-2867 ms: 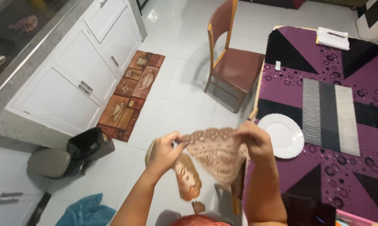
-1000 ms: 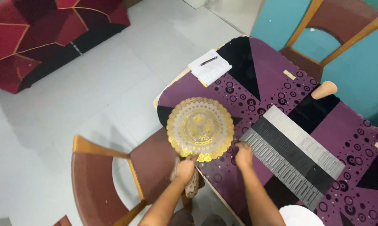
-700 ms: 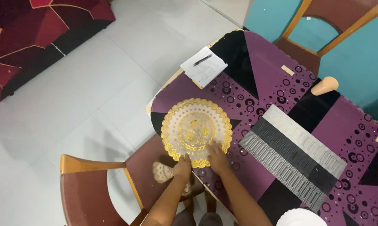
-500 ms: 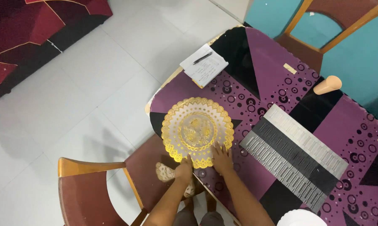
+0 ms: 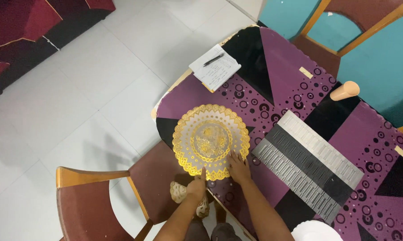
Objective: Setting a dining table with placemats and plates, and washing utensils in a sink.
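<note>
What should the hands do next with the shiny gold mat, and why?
Probably a small nudge further onto the table. The round gold placemat lies flat on the purple tablecloth, but its near rim sits right at the table edge above the chair seat. The left hand and right hand both rest fingertips on that rim, well placed to slide it inward.

Round doily [image 5: 210, 142] showing gold lace rim, gold floral centre, translucent white between. Counter [image 5: 299, 111] cover showing purple and black wedges, dotted with black rings. Runner [image 5: 306, 163] showing grey, black, pale grey stripes. Chair [image 5: 98, 201] showing maroon seat, orange-brown wooden frame. Notepad [image 5: 215, 69] showing white. Floor [image 5: 76, 102] showing white tiles.
</note>
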